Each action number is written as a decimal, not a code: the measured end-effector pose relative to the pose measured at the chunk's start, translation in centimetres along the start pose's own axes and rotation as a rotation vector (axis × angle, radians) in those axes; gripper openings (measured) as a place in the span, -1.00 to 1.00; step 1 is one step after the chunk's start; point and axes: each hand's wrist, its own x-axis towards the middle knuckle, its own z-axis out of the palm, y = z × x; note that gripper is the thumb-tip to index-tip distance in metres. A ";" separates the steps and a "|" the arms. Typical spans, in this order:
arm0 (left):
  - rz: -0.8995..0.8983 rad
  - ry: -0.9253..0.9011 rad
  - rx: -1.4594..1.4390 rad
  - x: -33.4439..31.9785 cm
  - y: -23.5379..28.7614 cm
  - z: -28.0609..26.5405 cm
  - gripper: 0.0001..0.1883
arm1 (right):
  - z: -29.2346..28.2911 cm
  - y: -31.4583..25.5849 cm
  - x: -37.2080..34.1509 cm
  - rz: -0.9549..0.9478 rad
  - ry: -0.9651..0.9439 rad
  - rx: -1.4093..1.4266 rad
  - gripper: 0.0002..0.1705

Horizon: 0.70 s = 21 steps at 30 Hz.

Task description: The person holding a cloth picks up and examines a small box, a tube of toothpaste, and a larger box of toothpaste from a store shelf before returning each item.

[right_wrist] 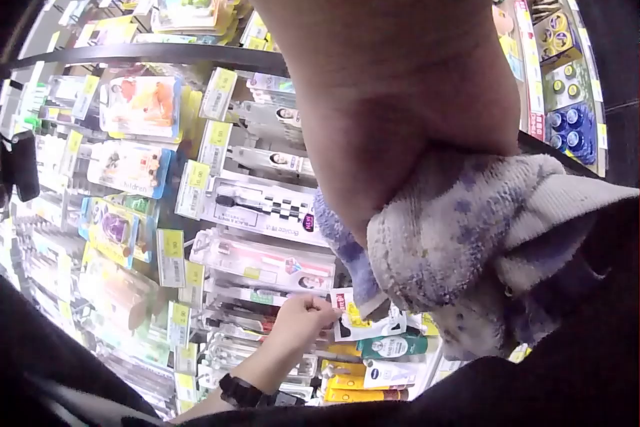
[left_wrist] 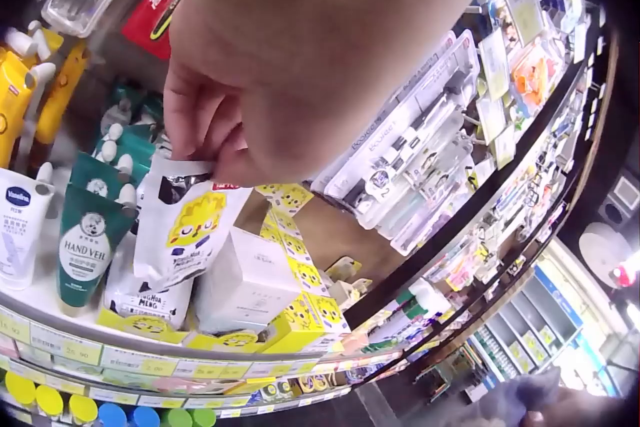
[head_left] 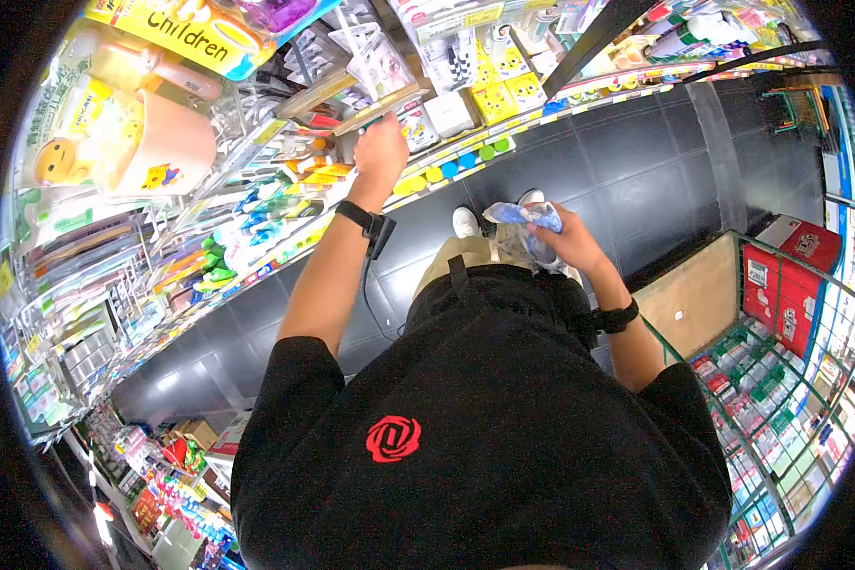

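Head view: the right hand (head_left: 570,239) grips a crumpled cloth (head_left: 520,217). Left wrist: the left hand (left_wrist: 240,97) pinches a flat white pouch (left_wrist: 192,227) between a green "HAND VEIL" tube (left_wrist: 88,247) and a white carton (left_wrist: 250,282). Right wrist: the cloth is nubby, purple-spotted terry.

Pouch (left_wrist: 192,223) partly hidden, price tags (right_wrist: 172,261) blurred

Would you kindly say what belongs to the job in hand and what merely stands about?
In use:
white pouch with yellow cartoon face, pinched by left hand
purple-spotted white terry cloth, held by right hand

Standing about:
green HAND VEIL tube
white cardboard box
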 end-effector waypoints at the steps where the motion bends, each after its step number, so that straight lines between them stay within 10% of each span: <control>1: 0.007 -0.037 0.020 0.3 0.0 0.2 -0.89 | 0.0 -0.1 -0.1 -0.001 0.003 -0.015 -0.62; 9: 0.090 -0.215 0.174 1.4 0.2 1.2 -0.73 | -0.3 0.8 -0.7 0.030 0.057 -0.014 -0.63; 21: 0.157 -0.010 0.136 3.4 -0.3 5.2 -0.66 | -0.1 0.4 -0.8 0.018 0.058 -0.052 -0.67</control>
